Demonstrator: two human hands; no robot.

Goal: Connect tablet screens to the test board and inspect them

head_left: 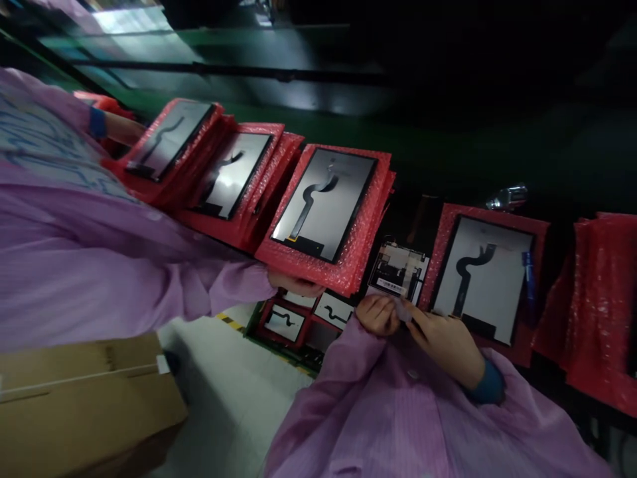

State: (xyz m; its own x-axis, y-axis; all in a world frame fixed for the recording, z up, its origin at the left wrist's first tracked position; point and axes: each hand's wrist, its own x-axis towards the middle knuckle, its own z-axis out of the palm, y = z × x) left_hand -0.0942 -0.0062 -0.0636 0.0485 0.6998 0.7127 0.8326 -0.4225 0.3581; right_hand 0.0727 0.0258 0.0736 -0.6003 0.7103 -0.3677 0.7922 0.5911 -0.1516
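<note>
Close to my chest, my left hand (pixel 377 315) is closed with its fingers curled. My right hand (pixel 442 337) meets it from the other side, thumb and fingers pinched together. Between them is a small pale, thin piece (pixel 402 309), partly hidden by the fingers; its kind is unclear. Just beyond the hands lies an opened flat device (pixel 393 265) with dark parts, pale tape and a barcode label. To the right of it, a display panel (pixel 485 275) with a curved black flex cable rests on red bubble wrap (pixel 448 219).
A co-worker's hand (pixel 296 284) is under a stack of red bubble-wrap sheets (pixel 358 265) topped by another display panel (pixel 343 199). More stacks stand further left. A blue pen (pixel 528 269) and red bubble-wrap bags (pixel 604 305) are at right; a cardboard box (pixel 89 405) stands lower left.
</note>
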